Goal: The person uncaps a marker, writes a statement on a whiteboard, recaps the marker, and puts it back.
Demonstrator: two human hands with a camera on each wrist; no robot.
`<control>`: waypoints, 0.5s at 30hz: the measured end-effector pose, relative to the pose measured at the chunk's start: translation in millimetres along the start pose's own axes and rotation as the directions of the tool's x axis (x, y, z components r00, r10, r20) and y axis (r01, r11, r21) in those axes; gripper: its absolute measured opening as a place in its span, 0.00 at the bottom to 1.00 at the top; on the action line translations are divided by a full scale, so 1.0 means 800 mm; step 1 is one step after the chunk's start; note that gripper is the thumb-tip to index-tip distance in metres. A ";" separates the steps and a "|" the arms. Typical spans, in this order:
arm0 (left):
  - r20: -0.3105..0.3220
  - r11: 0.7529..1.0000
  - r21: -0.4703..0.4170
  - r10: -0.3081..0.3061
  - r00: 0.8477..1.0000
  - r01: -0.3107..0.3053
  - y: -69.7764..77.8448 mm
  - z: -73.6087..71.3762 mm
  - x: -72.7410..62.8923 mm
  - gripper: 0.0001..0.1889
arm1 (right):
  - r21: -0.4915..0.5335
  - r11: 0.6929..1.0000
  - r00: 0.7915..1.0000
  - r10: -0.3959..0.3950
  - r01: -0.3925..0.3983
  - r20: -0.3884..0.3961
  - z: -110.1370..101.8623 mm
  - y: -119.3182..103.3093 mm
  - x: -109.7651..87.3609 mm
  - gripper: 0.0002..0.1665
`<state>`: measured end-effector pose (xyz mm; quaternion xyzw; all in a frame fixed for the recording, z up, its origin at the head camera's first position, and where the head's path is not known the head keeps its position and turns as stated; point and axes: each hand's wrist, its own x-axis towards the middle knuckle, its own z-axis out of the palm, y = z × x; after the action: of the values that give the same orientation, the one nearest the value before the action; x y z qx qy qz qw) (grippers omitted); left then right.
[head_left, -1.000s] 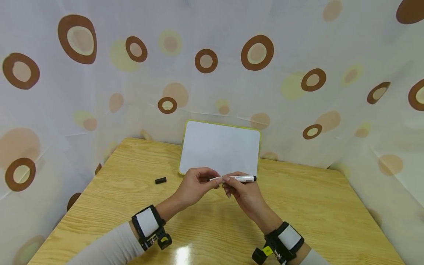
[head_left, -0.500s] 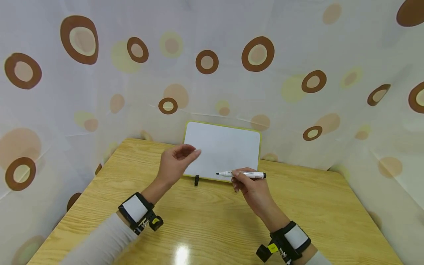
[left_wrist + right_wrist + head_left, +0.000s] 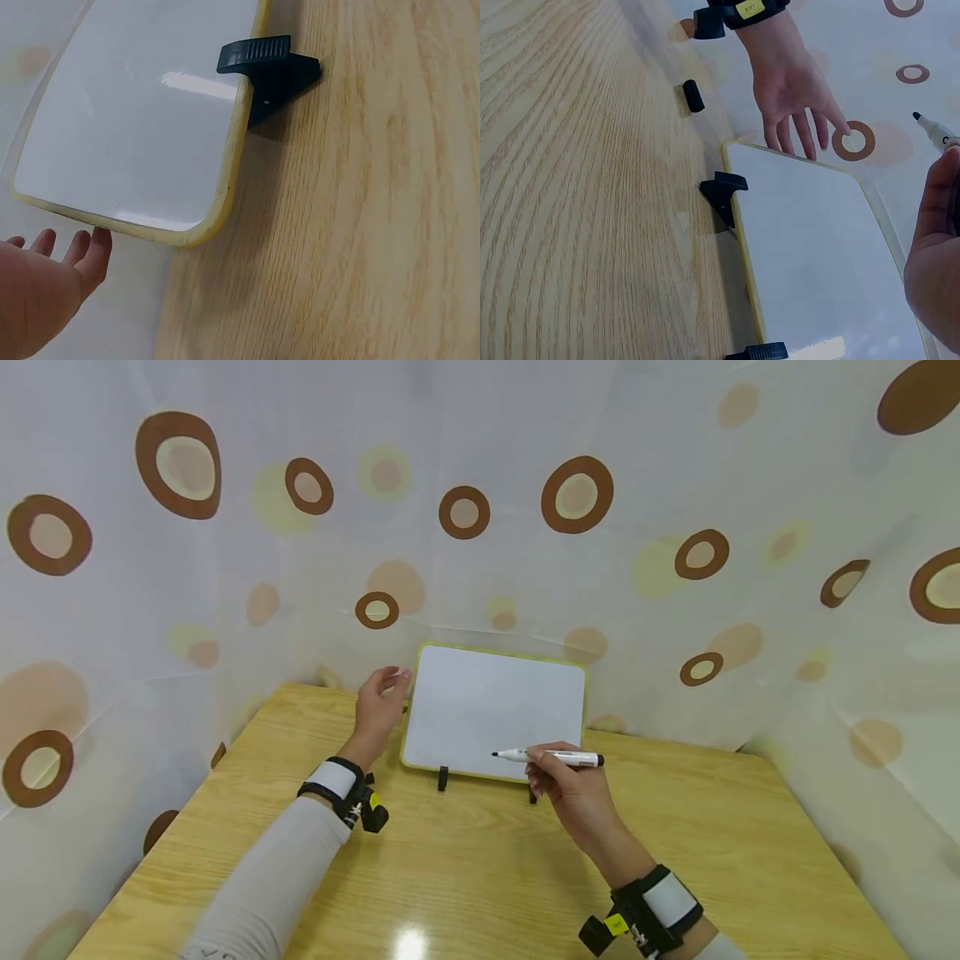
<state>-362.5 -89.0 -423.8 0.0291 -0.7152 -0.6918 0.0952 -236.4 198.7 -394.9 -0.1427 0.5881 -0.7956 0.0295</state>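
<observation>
A slim white marker (image 3: 577,759) with black tip and end is pinched between thumb and fingers of the right hand (image 3: 577,792), in front of a rectangular, yellow-rimmed whiteboard (image 3: 495,710). Left of this grip, the left hand (image 3: 380,706), loosely bent and holding nothing, has its fingertips at the whiteboard's edge. Lower sit 2 black plastic clips (image 3: 443,778); a black cylindrical cap (image 3: 694,96) lies well left on the wood-grain table (image 3: 450,868).
</observation>
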 end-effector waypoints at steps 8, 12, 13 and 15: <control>0.046 0.984 -0.108 -0.141 0.989 0.145 -0.013 0.017 0.022 0.28 | -0.019 0.999 0.998 0.033 -0.034 -0.050 -0.004 0.004 0.001 0.09; 0.036 0.983 -0.105 -0.146 0.989 0.149 -0.016 0.020 0.025 0.25 | -0.036 0.999 0.997 0.036 -0.039 -0.067 -0.008 0.005 0.004 0.09; 0.032 0.984 -0.102 -0.143 0.989 0.146 -0.016 0.020 0.026 0.25 | -0.040 0.998 0.997 0.037 -0.040 -0.072 -0.008 0.005 0.005 0.09; 0.029 0.986 -0.100 -0.134 0.991 0.136 -0.018 0.020 0.026 0.24 | -0.055 0.998 0.996 0.040 -0.044 -0.084 -0.010 0.005 0.007 0.09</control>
<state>-387.3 -77.1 -436.8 0.0647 -0.6764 -0.7326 0.0415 -244.4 203.4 -399.5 -0.0979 0.6139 -0.7831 0.0177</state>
